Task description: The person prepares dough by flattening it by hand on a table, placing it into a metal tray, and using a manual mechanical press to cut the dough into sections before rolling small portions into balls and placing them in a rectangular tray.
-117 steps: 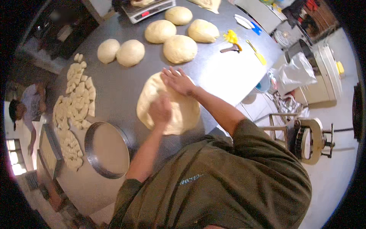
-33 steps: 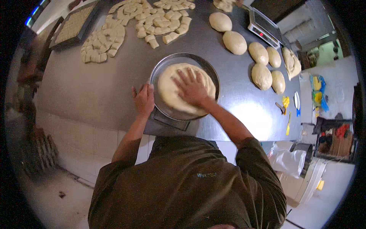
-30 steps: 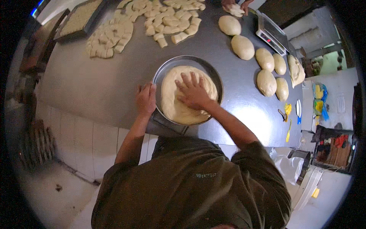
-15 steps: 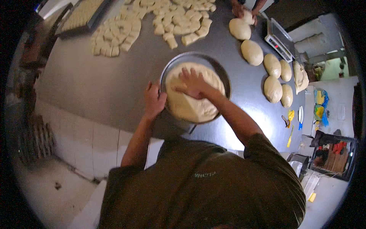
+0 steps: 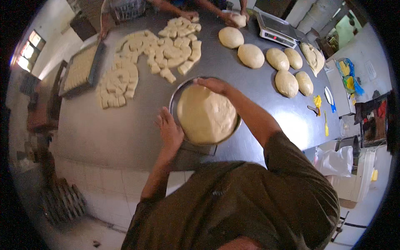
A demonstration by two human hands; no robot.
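Note:
A wide disc of pale dough [image 5: 207,113] fills a round metal pan [image 5: 237,125] on the grey metal table [image 5: 125,133]. My left hand [image 5: 169,130] lies flat against the pan's near-left rim, fingers spread. At the far edge of the dough, my right hand [image 5: 213,85] presses with its fingers curled over the rim. The pan rests partly over a square metal plate [image 5: 200,149] near the table's front edge.
Several dough balls [image 5: 251,55] lie at the far right beside a digital scale [image 5: 276,30]. Many cut dough pieces [image 5: 166,46] cover the far middle, and a filled tray [image 5: 79,68] stands at left. Another person's hands [image 5: 230,17] work at the far edge. Yellow scrapers [image 5: 318,101] lie right.
The dough went from the bare table into the pan. In the last second my right hand slid from the dough's centre to its far edge; my left hand stayed at the pan's rim.

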